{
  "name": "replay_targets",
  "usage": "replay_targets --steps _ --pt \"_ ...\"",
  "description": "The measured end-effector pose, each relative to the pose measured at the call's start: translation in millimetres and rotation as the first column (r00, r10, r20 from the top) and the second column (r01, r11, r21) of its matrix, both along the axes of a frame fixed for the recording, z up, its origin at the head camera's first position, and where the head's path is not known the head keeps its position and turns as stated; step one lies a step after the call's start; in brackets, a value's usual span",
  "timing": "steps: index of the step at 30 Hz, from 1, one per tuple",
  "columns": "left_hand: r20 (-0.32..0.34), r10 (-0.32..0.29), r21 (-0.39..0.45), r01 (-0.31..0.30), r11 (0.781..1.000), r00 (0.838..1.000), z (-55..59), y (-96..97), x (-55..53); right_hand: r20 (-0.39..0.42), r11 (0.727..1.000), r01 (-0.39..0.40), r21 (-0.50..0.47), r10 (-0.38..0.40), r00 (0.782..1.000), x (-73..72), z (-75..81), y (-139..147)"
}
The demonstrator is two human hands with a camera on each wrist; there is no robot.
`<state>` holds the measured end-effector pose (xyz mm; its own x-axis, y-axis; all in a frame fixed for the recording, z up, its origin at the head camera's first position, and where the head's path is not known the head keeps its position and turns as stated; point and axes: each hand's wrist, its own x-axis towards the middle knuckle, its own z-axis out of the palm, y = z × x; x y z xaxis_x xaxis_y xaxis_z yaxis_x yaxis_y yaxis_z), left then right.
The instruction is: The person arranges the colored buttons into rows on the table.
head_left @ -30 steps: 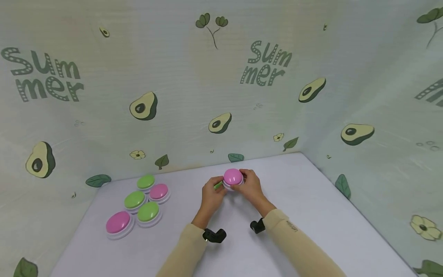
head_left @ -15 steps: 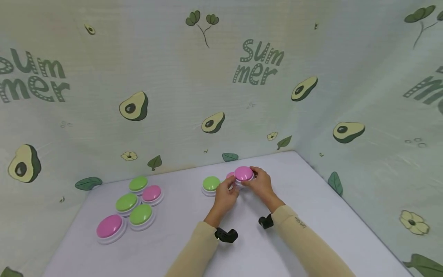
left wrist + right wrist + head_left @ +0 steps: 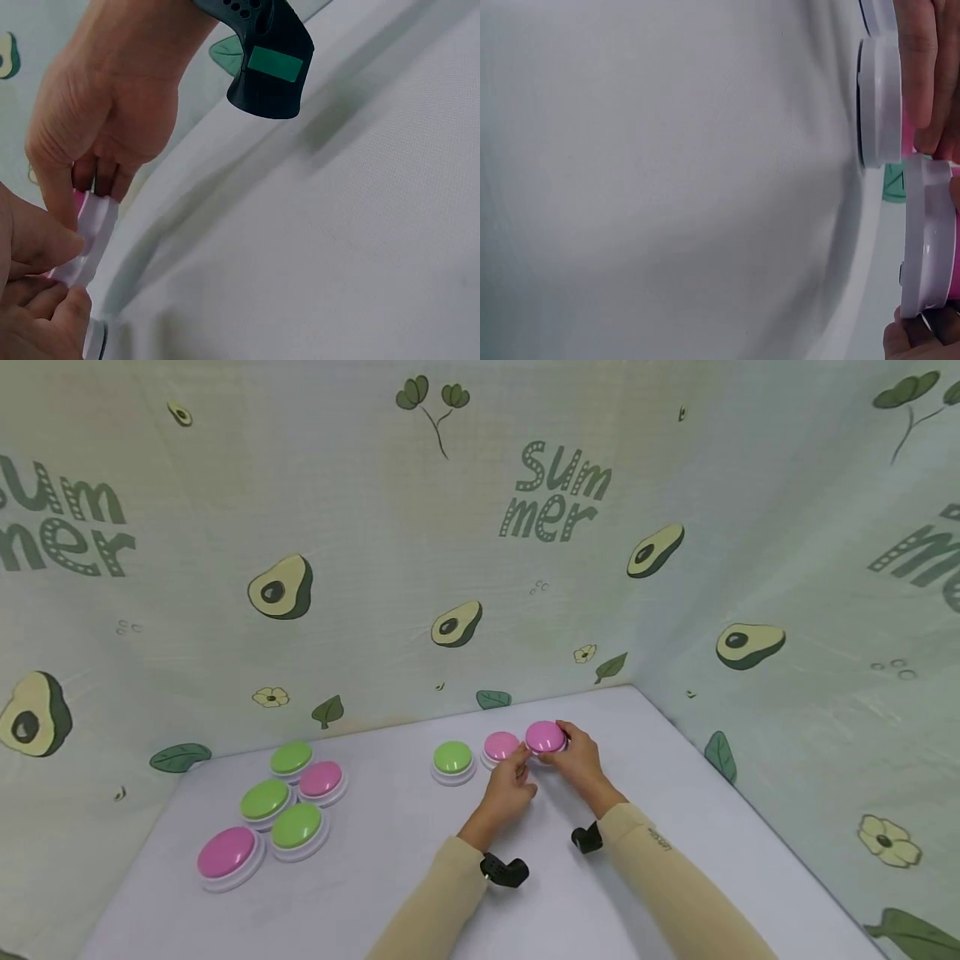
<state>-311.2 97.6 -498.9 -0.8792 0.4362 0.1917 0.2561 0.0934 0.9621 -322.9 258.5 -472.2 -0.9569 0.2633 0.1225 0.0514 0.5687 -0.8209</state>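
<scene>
My right hand [image 3: 581, 764] grips a pink push button [image 3: 545, 737], a dome on a round white base, by its right side, close over the table. The left hand [image 3: 506, 793] has its fingertips right at that button's left rim, with the thumb lower and apart from it in the head view. Just left of it sits a second pink push button [image 3: 501, 745], partly behind the left fingers. A green push button [image 3: 452, 757] stands left of that one. The right wrist view shows the held button's white base [image 3: 934, 240] from the side.
Several more buttons form a group at the table's left: a large pink button [image 3: 227, 852], a small pink button [image 3: 321, 778] and green buttons [image 3: 296, 824]. Behind the white table [image 3: 390, 877] hangs a patterned cloth [image 3: 360, 527]. Black cameras [image 3: 504, 870] sit on both wrists.
The held pink button has moved rightward, away from the second pink button, which has come into sight with the green one. The left fingers have loosened from their grip on its rim.
</scene>
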Motion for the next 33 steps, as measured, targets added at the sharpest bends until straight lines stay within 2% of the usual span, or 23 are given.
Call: replay_targets --steps 5,9,15,23,29,33 --pt "0.009 -0.045 0.015 0.045 0.999 0.999 -2.0 7.0 0.6 -0.005 0.998 0.002 0.061 -0.002 1.0 -2.7 -2.1 7" --pt "0.012 -0.064 0.022 0.064 0.998 0.998 -8.0 12.1 -1.9 0.009 0.995 0.002 0.104 -0.003 1.0 -4.5 -5.9 10" --pt "0.069 -0.065 0.002 0.065 0.998 0.996 -15.7 16.6 -6.3 0.037 0.997 -0.015 0.08 0.012 0.999 -7.5 -15.1 11" --pt "0.064 -0.061 -0.029 0.063 0.998 0.996 -17.8 21.1 -9.9 0.083 0.998 -0.031 0.048 0.027 0.996 -12.5 -17.0 15" --pt "0.082 -0.06 -0.061 0.065 0.996 0.995 -16.5 21.1 -11.1 0.104 0.997 -0.043 0.057 0.036 0.994 -17.3 -18.6 16" --pt "0.07 -0.057 -0.088 0.063 0.994 0.996 -14.8 21.2 -12.0 0.106 0.996 -0.05 0.068 0.043 0.993 -20.1 -19.8 16"
